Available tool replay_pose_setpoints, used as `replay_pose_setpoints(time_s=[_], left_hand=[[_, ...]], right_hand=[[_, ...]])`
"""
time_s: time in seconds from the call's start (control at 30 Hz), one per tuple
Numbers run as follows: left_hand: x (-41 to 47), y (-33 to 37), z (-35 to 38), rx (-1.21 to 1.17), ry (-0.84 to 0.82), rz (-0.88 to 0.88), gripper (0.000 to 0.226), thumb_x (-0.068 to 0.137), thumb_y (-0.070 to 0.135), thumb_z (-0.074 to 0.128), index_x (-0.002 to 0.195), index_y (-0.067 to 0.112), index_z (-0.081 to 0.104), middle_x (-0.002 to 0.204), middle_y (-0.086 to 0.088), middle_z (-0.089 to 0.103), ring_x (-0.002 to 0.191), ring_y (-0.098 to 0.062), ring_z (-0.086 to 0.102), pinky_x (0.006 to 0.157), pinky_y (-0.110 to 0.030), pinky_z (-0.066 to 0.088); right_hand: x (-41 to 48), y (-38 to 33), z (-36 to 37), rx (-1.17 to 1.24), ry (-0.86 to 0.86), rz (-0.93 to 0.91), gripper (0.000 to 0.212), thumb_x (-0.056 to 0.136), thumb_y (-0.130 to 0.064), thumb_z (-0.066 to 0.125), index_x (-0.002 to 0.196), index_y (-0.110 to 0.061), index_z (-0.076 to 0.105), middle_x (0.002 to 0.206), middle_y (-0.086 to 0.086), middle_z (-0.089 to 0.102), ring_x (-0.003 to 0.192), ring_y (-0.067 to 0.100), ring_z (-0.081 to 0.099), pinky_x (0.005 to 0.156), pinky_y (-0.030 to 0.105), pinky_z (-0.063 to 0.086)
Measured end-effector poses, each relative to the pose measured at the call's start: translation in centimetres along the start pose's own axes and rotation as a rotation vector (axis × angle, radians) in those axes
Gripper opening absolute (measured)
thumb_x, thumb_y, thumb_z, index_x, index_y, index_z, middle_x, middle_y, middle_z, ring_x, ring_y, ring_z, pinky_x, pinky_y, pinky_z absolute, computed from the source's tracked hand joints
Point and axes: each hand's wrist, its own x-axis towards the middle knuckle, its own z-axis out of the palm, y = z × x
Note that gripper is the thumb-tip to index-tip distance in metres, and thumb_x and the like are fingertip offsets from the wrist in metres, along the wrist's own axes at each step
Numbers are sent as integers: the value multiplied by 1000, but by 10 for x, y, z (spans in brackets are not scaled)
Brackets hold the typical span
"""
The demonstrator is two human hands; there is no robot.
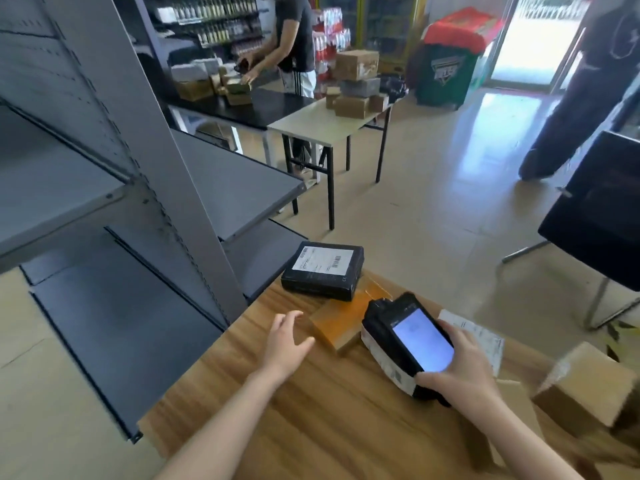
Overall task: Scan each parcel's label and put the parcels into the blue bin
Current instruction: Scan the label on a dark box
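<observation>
1. On the wooden table point(311, 427), at its far edge, a black parcel point(322, 271) lies flat, its white barcoded label facing up.
2. Under its near edge sits a flat brown parcel point(341, 323), partly covered.
3. The right hand point(464, 372) grips a lit-screen scanner point(420, 341) over a third parcel point(381, 355), black with a white label.
4. The left hand point(285, 344) hovers beside the brown parcel, fingers spread, holding nothing.

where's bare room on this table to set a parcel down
Bare table near you, between the forearms, and along the left edge beside the left hand. Crowded beyond: black parcel, brown parcel, scanner in the right hand; box at right.
</observation>
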Motion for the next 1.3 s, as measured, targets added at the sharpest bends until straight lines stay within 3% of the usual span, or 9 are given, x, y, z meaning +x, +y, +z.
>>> replay_pose_setpoints(time_s=[0.17,0.33,0.47,0.6,0.73,1.07,1.3], left_hand=[[84,-14,-9,-7,-48,-4,67,87,36,70,143,24,37,142,-2,28,128,-16,39,103,-25,36],[144,-21,-12,256,-81,84,78,82,45,72,145,29,29,153,-5,13,142,-25,17,118,-43,26],[185,-26,-9,307,-191,130,97,72,59,74,148,34,19,157,-3,2,145,-26,3,118,-53,22],[228,-22,-8,269,-322,145,120,58,62,80,149,42,4,157,6,-15,147,-24,-16,117,-62,14],[267,-14,-6,459,-571,247,141,51,67,83,147,48,-19,155,7,-34,141,-23,-37,113,-70,-2],[299,5,0,598,-750,302,144,49,69,84,144,50,-23,154,-2,-38,137,-29,-42,104,-77,-10],[263,-12,-14,556,-702,190,144,47,69,83,144,50,-21,153,-6,-33,139,-33,-38,107,-77,5]], right_hand=[[54,-40,24,-52,-15,23,99,53,-19,85,141,-24,40,129,-6,44,113,15,44,86,30,43],[110,-68,41,-189,-63,64,101,53,-21,83,142,-26,36,131,-5,43,112,16,46,83,32,45],[141,-77,51,-346,-96,94,102,53,-30,80,143,-33,32,129,-9,42,108,17,51,93,42,46],[168,-76,60,-336,-97,133,103,50,-31,81,142,-34,33,128,-10,42,107,16,50,96,46,45],[185,-73,71,-324,-110,149,104,50,-33,84,141,-33,34,125,-9,44,110,16,48,98,48,45],[197,-68,77,-310,-122,143,101,53,-30,86,140,-29,36,124,-7,45,112,15,46,96,44,46],[187,-82,82,-322,-151,60,97,58,-26,83,142,-29,35,128,-7,44,108,17,48,89,35,43]])
